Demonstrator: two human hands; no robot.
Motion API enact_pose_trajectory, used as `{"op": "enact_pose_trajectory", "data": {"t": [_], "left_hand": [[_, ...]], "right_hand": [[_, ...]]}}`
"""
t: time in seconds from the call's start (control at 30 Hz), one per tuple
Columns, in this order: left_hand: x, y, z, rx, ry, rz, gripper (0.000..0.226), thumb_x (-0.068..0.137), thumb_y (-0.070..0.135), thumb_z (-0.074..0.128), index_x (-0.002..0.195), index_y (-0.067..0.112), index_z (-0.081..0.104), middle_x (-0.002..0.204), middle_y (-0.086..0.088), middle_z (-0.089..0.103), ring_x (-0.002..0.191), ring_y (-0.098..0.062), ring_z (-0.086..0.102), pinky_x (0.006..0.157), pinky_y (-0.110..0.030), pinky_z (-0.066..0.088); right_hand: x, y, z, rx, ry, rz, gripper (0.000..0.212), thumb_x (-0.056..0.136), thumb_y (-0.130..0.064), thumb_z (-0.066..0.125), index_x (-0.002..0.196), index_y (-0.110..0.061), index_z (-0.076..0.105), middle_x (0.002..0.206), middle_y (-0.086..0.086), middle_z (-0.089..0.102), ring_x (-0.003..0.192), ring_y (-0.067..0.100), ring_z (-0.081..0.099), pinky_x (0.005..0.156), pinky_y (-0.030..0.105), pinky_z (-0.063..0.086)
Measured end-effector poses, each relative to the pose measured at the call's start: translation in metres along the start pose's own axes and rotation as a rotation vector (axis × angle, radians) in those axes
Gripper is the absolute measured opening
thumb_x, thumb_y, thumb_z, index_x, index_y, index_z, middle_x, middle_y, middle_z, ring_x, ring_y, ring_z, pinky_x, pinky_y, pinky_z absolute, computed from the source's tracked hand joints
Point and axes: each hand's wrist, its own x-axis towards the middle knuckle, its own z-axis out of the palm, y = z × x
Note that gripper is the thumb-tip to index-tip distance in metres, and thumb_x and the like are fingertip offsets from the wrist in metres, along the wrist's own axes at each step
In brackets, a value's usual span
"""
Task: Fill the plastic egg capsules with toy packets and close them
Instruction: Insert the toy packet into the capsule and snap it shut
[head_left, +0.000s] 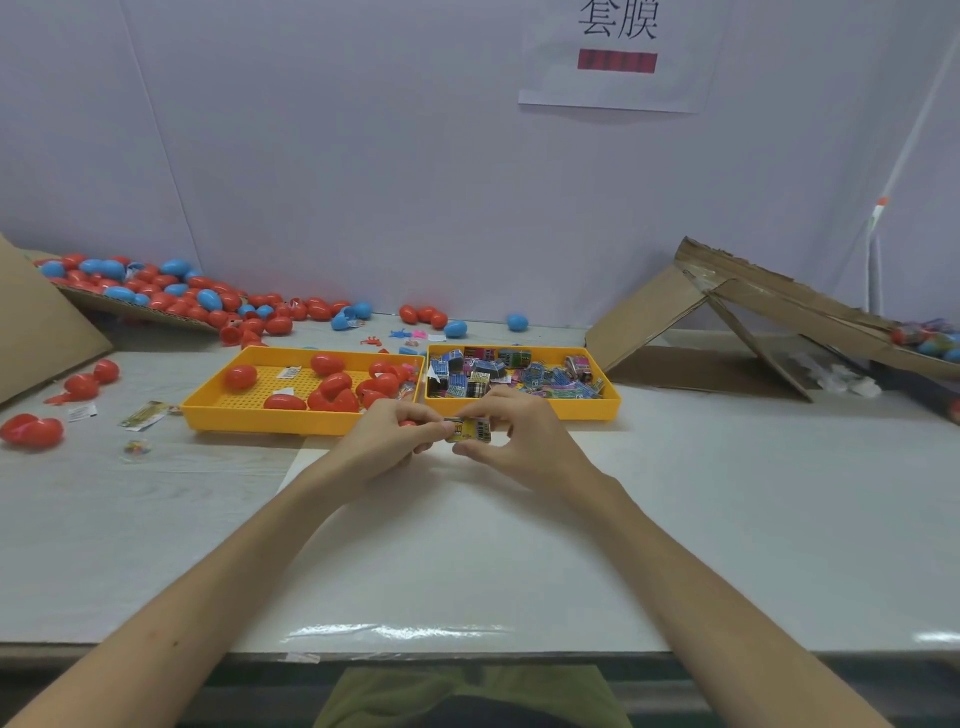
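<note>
Fingers (485, 410) of right hand (519, 441) pinch toy packet (470, 430) beside red capsule (408, 424) gripped in left hand (389, 436).

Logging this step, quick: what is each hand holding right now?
Left hand: grips a red egg capsule.
Right hand: pinches a yellow toy packet.

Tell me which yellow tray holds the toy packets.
The right yellow tray: it is filled with printed toy packets. The left yellow tray holds mostly red egg capsules on a perforated floor.
</note>
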Motion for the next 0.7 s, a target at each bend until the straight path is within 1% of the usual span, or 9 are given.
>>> {"op": "enact_pose_trajectory", "data": {"t": [0.13, 0.2, 0.3, 0.4, 0.47, 0.53, 0.57, 0.6, 0.7], "left_hand": [[0.0014, -0.0018, 0.0007, 0.012, 0.004, 0.01, 0.018, 0.091, 0.035, 0.074, 0.079, 0.024, 0.079, 0.058, 0.008, 0.056, 0.052, -0.009, 0.043, 0.046, -0.018, 0.032], [0.0025, -0.0022, 0.0021, 0.071, 0.025, 0.041, 0.019, 0.09, 0.041, 0.074, 0.077, 0.028, 0.079, 0.057, 0.014, 0.059, 0.052, -0.002, 0.048, 0.05, -0.016, 0.035], [0.0034, -0.003, 0.0037, 0.111, 0.045, 0.077, 0.025, 0.084, 0.051, 0.076, 0.073, 0.029, 0.078, 0.061, 0.017, 0.062, 0.057, 0.006, 0.052, 0.059, -0.021, 0.038], [0.0044, -0.005, 0.004, 0.093, 0.069, 0.084, 0.023, 0.082, 0.043, 0.081, 0.072, 0.023, 0.078, 0.067, 0.012, 0.064, 0.061, 0.006, 0.052, 0.065, -0.025, 0.039], [0.004, -0.0052, 0.0047, 0.088, 0.072, 0.079, 0.02, 0.083, 0.038, 0.082, 0.074, 0.021, 0.078, 0.066, 0.013, 0.064, 0.061, 0.007, 0.052, 0.063, -0.023, 0.038], [0.0037, -0.0049, 0.005, 0.095, 0.069, 0.076, 0.018, 0.084, 0.037, 0.081, 0.076, 0.02, 0.079, 0.067, 0.013, 0.064, 0.061, 0.008, 0.053, 0.06, -0.018, 0.038], [0.0034, -0.0047, 0.005, 0.102, 0.067, 0.078, 0.018, 0.085, 0.036, 0.081, 0.077, 0.02, 0.079, 0.068, 0.012, 0.064, 0.061, 0.007, 0.052, 0.059, -0.015, 0.038], [0.0031, -0.0047, 0.0048, 0.109, 0.064, 0.082, 0.017, 0.085, 0.035, 0.081, 0.077, 0.02, 0.079, 0.068, 0.011, 0.064, 0.061, 0.007, 0.052, 0.057, -0.012, 0.038], [0.0021, -0.0042, 0.0042, 0.122, 0.047, 0.091, 0.015, 0.086, 0.033, 0.079, 0.077, 0.021, 0.08, 0.067, 0.011, 0.064, 0.059, 0.006, 0.052, 0.054, -0.01, 0.038]], "right_hand": [[-0.0005, 0.0024, -0.0035, -0.008, 0.005, 0.016, 0.033, 0.077, -0.028, 0.086, 0.107, -0.017, 0.077, 0.086, -0.015, 0.061, 0.071, 0.0, 0.054, 0.066, 0.01, 0.039], [-0.0007, 0.0024, -0.0029, -0.016, 0.007, 0.004, 0.033, 0.077, -0.025, 0.087, 0.106, -0.014, 0.077, 0.086, -0.011, 0.063, 0.07, 0.001, 0.053, 0.064, 0.01, 0.039], [-0.0003, 0.0035, -0.0038, -0.018, 0.008, -0.009, 0.033, 0.075, -0.022, 0.088, 0.105, -0.014, 0.076, 0.091, -0.002, 0.068, 0.07, 0.005, 0.054, 0.064, 0.01, 0.039], [0.0002, 0.004, -0.0037, 0.009, -0.002, 0.002, 0.034, 0.073, -0.019, 0.089, 0.104, -0.013, 0.075, 0.092, -0.001, 0.068, 0.069, 0.0, 0.053, 0.064, 0.011, 0.041], [0.0002, 0.0041, -0.002, 0.056, -0.009, 0.045, 0.033, 0.073, -0.018, 0.089, 0.103, -0.015, 0.074, 0.092, -0.007, 0.067, 0.069, -0.002, 0.054, 0.063, 0.013, 0.042], [-0.0006, 0.0061, -0.0004, 0.109, -0.014, 0.101, 0.031, 0.073, -0.019, 0.088, 0.101, -0.02, 0.073, 0.084, -0.017, 0.063, 0.063, 0.0, 0.053, 0.059, 0.013, 0.04], [-0.0013, 0.0073, 0.0, 0.127, -0.019, 0.122, 0.03, 0.074, -0.02, 0.088, 0.1, -0.023, 0.073, 0.08, -0.019, 0.062, 0.06, 0.002, 0.051, 0.058, 0.013, 0.038], [-0.0017, 0.0083, 0.0004, 0.136, -0.029, 0.135, 0.03, 0.074, -0.021, 0.088, 0.099, -0.024, 0.073, 0.079, -0.018, 0.062, 0.058, 0.003, 0.05, 0.057, 0.014, 0.039], [-0.0021, 0.0103, 0.0001, 0.125, -0.065, 0.146, 0.03, 0.075, -0.024, 0.087, 0.101, -0.024, 0.073, 0.088, -0.008, 0.068, 0.062, 0.004, 0.052, 0.06, 0.017, 0.043]]}}
